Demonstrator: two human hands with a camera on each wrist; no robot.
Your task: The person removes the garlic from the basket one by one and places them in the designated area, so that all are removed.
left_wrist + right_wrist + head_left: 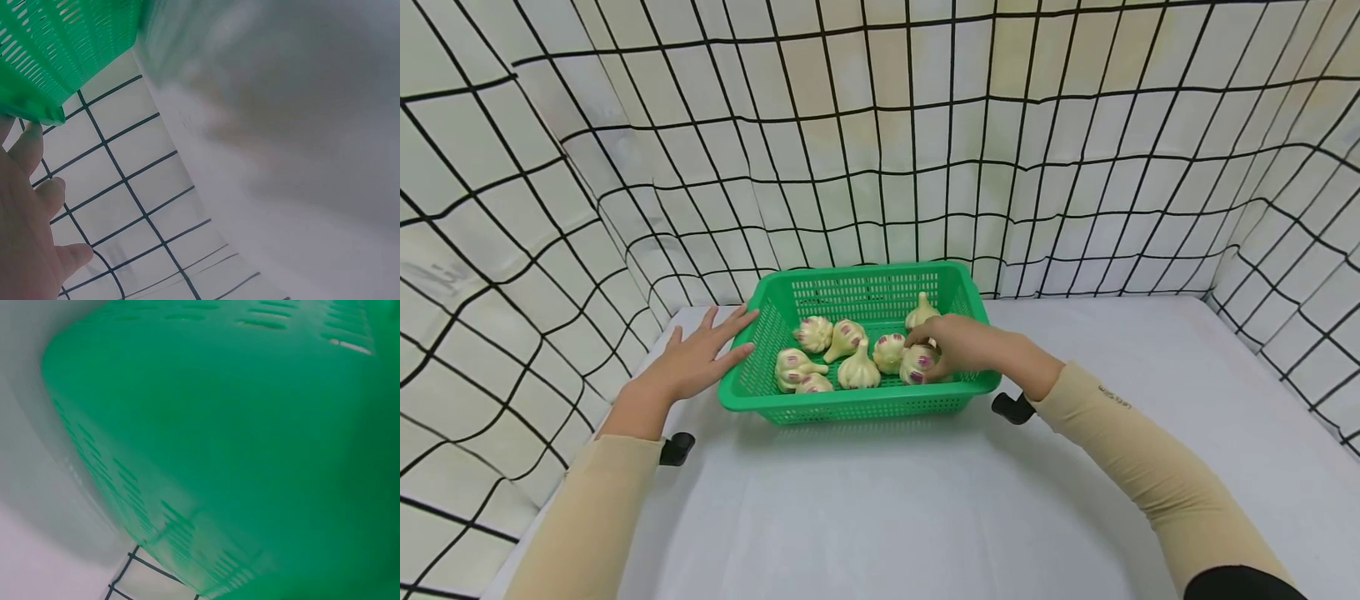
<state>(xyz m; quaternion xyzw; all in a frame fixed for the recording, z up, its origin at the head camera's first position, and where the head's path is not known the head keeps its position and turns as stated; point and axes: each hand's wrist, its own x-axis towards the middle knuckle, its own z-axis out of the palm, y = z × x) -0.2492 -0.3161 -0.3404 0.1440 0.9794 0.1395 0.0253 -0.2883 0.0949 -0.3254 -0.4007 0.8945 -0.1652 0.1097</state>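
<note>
A green plastic basket (857,408) with slotted walls stands on the white table and contains several garlic bulbs (859,369), pale with purple patches. My left hand (694,360) lies at the basket's left rim, fingers spread and straight, fingertips right at the edge. In the left wrist view, those fingers (28,147) reach the underside of the rim. Over the right end of the basket, my right hand (967,343) reaches in and grips a garlic bulb (917,364) with curled fingers. The right wrist view shows only the basket's outer wall (187,425); the hand is hidden there.
Black netting (951,137) over white sheeting encloses the table at the back and both sides. The back netting rises close behind the basket. White tabletop (865,508) extends in front of the basket and to its right. A black wrist device (677,448) sits below my left hand.
</note>
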